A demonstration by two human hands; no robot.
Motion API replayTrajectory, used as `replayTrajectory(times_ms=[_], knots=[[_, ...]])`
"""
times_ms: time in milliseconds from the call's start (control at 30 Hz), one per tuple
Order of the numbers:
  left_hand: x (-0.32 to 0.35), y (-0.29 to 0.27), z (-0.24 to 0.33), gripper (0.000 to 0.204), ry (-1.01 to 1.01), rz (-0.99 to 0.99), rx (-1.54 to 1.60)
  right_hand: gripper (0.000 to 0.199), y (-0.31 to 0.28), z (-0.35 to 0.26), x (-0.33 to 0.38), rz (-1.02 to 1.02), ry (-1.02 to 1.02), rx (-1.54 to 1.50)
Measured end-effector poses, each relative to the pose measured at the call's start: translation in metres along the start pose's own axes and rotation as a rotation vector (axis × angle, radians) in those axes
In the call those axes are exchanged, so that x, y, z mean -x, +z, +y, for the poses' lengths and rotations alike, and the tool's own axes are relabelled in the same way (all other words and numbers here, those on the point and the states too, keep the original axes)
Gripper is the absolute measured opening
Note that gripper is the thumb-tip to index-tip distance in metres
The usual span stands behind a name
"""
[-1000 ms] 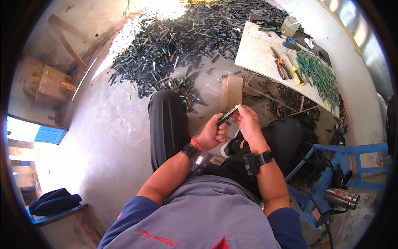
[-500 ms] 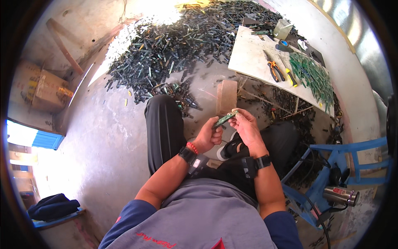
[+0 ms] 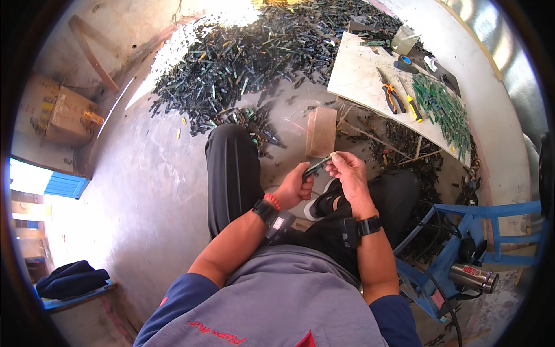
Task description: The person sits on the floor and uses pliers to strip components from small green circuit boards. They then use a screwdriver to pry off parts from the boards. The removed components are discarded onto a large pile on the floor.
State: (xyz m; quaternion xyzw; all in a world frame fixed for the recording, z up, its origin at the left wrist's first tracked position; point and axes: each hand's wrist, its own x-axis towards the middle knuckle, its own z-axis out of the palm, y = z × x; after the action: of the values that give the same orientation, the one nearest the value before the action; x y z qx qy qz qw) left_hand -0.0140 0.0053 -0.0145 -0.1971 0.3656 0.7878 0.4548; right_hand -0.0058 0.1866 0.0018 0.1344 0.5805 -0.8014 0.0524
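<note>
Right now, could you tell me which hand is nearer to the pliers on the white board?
Right. The right hand is below the pliers; the left hand is farther left.

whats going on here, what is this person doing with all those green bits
A seated person holds a short dark-green strip between both hands: the left hand grips its near end and the right hand pinches its far end with the fingers. A big heap of similar dark strips covers the concrete floor ahead. To the right, a white board carries orange-handled pliers, a yellow-handled tool and a smaller sorted pile of green strips. A small wooden block stands just beyond the hands.
</note>
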Motion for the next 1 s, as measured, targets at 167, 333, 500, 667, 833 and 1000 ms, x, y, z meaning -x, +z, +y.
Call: replayTrajectory(times_ms=[167,333,500,667,833,1000], knots=[[0.002,0.003,0.003,0.046,0.018,0.018,-0.019,0.018,0.0,0.0,-0.001,-0.007,0.0,-0.017],[0.001,0.002,0.002,0.044,0.016,0.013,0.003,0.016,0.0,0.001,0.0,-0.031,0.028,-0.089],[-0.001,0.002,0.001,0.042,-0.024,-0.02,0.056,0.015,-0.002,0.01,-0.002,-0.056,0.061,-0.265],[-0.002,0.002,0.0,0.042,-0.041,-0.031,0.074,0.014,-0.004,0.014,-0.002,-0.06,0.107,-0.387],[-0.001,0.001,0.001,0.044,-0.034,-0.016,0.065,0.015,-0.005,0.018,-0.003,-0.087,0.128,-0.427],[0.003,0.004,0.0,0.046,0.025,0.012,-0.006,0.016,-0.008,0.013,-0.004,-0.078,0.113,-0.33]])
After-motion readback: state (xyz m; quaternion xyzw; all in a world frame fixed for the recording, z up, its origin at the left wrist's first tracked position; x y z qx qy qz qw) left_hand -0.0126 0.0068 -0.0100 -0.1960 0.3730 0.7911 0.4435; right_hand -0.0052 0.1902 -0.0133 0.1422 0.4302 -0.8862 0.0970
